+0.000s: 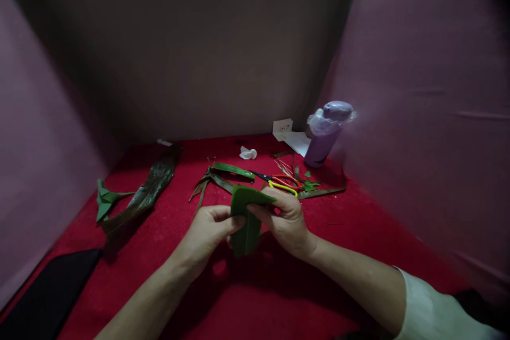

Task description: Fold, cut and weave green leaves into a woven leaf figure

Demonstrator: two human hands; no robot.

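Note:
A folded green leaf is held up between my two hands above the red cloth. My left hand pinches its left edge, thumb in front and fingers behind. My right hand grips the upper right part, where a flap folds over to a point. Just beyond lie scissors with red and yellow handles, their dark blades pointing left. Next to the blades rests a cut green leaf strip, with long dried leaf pieces around it.
A purple tumbler wrapped in plastic stands at the right back, near white papers. Crumpled tissue and leaf scraps lie behind. To the left are a wide dark leaf, a folded leaf shape and a black flat object.

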